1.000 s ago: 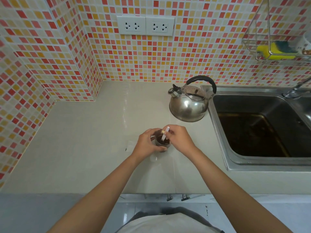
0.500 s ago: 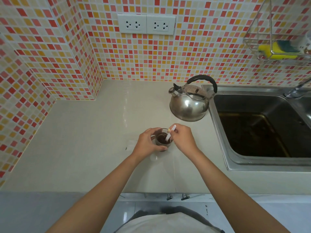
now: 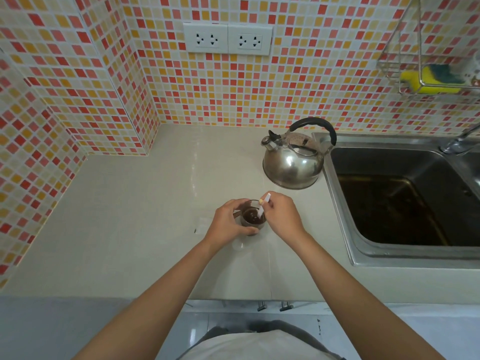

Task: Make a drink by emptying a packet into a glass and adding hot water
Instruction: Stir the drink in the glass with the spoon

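Observation:
A small clear glass holding dark brown liquid stands on the pale counter in front of me. My left hand wraps around its left side. My right hand pinches a thin white stick-like packet, whose lower end dips into the liquid while its top tilts up and to the right. A steel kettle with a black handle sits behind the glass, near the sink's edge.
A steel sink with a dark basin takes up the right side, with a tap at its back corner. A wire rack holding a yellow sponge hangs on the tiled wall. Two sockets sit above the counter.
The white stick has swung inside the glass, its top tilting from side to side. My left hand has kept its hold on the glass. The kettle has stayed put.

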`<action>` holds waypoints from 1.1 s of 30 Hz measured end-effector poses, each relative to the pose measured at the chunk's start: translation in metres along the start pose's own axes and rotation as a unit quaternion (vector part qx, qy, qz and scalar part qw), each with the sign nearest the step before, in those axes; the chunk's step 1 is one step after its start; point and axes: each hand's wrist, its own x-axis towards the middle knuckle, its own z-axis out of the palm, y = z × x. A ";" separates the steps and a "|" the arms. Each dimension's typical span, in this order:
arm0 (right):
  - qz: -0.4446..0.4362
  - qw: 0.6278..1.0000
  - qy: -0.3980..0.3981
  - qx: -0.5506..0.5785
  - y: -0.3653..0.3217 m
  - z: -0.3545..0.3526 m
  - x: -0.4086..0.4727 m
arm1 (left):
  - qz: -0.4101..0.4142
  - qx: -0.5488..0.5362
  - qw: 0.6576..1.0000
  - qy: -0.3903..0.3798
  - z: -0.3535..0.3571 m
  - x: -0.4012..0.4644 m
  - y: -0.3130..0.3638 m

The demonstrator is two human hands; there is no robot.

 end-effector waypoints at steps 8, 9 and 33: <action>0.029 0.998 -0.005 0.061 0.004 -0.001 0.003 | -0.004 0.002 1.000 0.000 0.000 0.000 -0.001; 0.036 0.996 -0.011 0.076 0.004 -0.001 0.004 | -0.004 0.002 1.000 0.000 0.000 0.000 -0.001; -0.006 0.997 0.011 0.079 0.015 0.000 0.001 | -0.001 -0.010 1.000 -0.001 0.000 -0.001 0.002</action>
